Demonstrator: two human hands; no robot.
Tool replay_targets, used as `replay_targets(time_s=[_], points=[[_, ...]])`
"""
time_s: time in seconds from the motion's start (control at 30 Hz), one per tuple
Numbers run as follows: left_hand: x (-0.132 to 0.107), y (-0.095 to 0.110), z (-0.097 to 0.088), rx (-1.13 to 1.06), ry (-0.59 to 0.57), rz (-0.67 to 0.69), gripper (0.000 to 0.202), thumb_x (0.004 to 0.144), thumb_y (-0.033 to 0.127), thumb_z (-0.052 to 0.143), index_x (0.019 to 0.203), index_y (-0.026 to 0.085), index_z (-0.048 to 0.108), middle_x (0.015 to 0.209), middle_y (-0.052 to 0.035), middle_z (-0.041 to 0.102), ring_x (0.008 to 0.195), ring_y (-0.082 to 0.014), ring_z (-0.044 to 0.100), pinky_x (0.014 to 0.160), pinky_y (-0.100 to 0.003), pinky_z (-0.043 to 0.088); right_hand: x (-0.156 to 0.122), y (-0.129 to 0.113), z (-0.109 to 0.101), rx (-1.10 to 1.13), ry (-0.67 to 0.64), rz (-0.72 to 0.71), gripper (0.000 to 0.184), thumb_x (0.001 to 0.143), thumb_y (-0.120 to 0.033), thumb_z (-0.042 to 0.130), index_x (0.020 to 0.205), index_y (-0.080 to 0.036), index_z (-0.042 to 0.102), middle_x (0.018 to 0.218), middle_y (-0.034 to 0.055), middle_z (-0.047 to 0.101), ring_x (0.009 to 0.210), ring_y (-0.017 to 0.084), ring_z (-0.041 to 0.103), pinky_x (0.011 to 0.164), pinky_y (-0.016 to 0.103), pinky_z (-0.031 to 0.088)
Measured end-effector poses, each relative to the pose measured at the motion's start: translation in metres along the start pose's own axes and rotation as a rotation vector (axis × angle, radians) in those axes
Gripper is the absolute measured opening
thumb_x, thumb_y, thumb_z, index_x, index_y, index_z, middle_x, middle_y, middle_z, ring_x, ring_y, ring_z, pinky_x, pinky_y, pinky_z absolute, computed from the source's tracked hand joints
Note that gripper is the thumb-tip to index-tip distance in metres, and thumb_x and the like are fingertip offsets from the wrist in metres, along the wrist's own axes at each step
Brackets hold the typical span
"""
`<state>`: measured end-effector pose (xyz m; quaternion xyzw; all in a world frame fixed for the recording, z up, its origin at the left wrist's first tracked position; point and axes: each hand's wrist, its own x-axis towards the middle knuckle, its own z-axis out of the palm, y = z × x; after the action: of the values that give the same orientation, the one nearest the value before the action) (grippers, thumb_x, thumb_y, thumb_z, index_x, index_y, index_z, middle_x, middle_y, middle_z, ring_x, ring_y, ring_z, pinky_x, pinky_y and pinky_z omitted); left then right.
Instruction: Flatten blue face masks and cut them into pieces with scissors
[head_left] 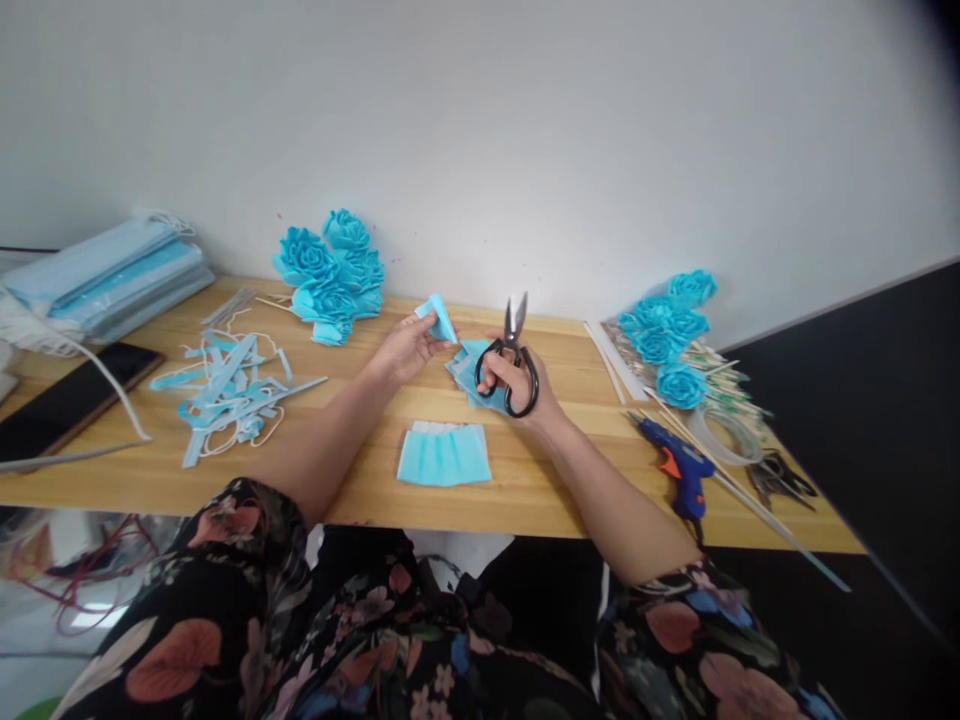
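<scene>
A small folded piece of light blue mask fabric (pixel 437 314) is pinched in my left hand (pixel 409 346), above the middle of the wooden table. Black-handled scissors (pixel 514 325) are in my right hand (pixel 521 380), fingers through the handle loops, blades parted and pointing away from me. Below and partly behind that hand lies a loose stack of blue fabric pieces (pixel 466 368). Closer to me, a flat pile of blue pieces (pixel 444 456) rests near the table's front edge. The scissors' blades are apart from the folded piece.
Cut strips and ear loops (pixel 232 390) lie at left, beside a phone (pixel 79 400) and packs of masks (pixel 112 275). Blue fabric roses (pixel 330 275) stand at the back left; more roses (pixel 664 325) lie right. A blue glue gun (pixel 679 465) and pliers (pixel 780 478) are at right.
</scene>
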<state>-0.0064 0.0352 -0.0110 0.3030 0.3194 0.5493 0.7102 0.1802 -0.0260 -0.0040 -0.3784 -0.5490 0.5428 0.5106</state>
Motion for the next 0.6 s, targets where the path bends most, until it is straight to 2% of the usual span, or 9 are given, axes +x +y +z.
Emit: replay_targets(time_s=[0.1,0.23,0.33,0.43,0.6], points=[[-0.004,-0.002,0.005,0.066,-0.051,-0.005,0.016,0.090,0.023,0.064,0.081,0.010,0.065,0.073,-0.0075,0.073,0.065,-0.0153,0.071,0.064,-0.023,0.057,0.001,-0.003,0.000,-0.179,0.144,-0.110,0.054,0.073,-0.042,0.076,0.120,-0.024,0.055,0.076,-0.0047,0.060,0.060,0.010,0.059,0.061,0.027,0.053],[-0.008,-0.007,0.011,0.103,-0.105,0.017,0.014,0.082,0.022,0.074,0.084,0.009,0.069,0.079,-0.0080,0.075,0.069,-0.0170,0.072,0.070,-0.028,0.059,-0.002,-0.005,0.000,-0.352,0.152,-0.183,0.054,0.071,-0.037,0.077,0.119,-0.027,0.055,0.087,-0.0024,0.065,0.077,0.013,0.064,0.075,0.028,0.053],[-0.011,-0.011,0.014,0.109,-0.168,0.026,0.019,0.076,0.020,0.079,0.088,0.009,0.071,0.084,-0.0085,0.076,0.073,-0.0172,0.073,0.075,-0.029,0.059,-0.004,-0.005,-0.001,-0.443,0.168,-0.196,0.055,0.071,-0.039,0.077,0.120,-0.028,0.055,0.094,-0.0003,0.067,0.078,0.014,0.064,0.075,0.029,0.052],[-0.013,-0.014,0.016,0.138,-0.212,0.011,0.023,0.072,0.018,0.081,0.091,0.009,0.072,0.088,-0.0091,0.076,0.078,-0.0177,0.073,0.080,-0.030,0.059,-0.002,-0.003,-0.004,-0.478,0.194,-0.204,0.048,0.076,-0.039,0.071,0.120,-0.027,0.056,0.089,-0.0006,0.066,0.077,0.015,0.062,0.074,0.029,0.050],[-0.014,-0.017,0.017,0.145,-0.207,-0.024,0.025,0.066,0.014,0.084,0.089,0.010,0.073,0.085,-0.0067,0.076,0.074,-0.0157,0.072,0.072,-0.026,0.060,0.004,0.005,-0.012,-0.434,0.191,-0.138,0.045,0.078,-0.034,0.066,0.121,-0.026,0.054,0.080,-0.0039,0.056,0.072,0.011,0.056,0.070,0.026,0.048]])
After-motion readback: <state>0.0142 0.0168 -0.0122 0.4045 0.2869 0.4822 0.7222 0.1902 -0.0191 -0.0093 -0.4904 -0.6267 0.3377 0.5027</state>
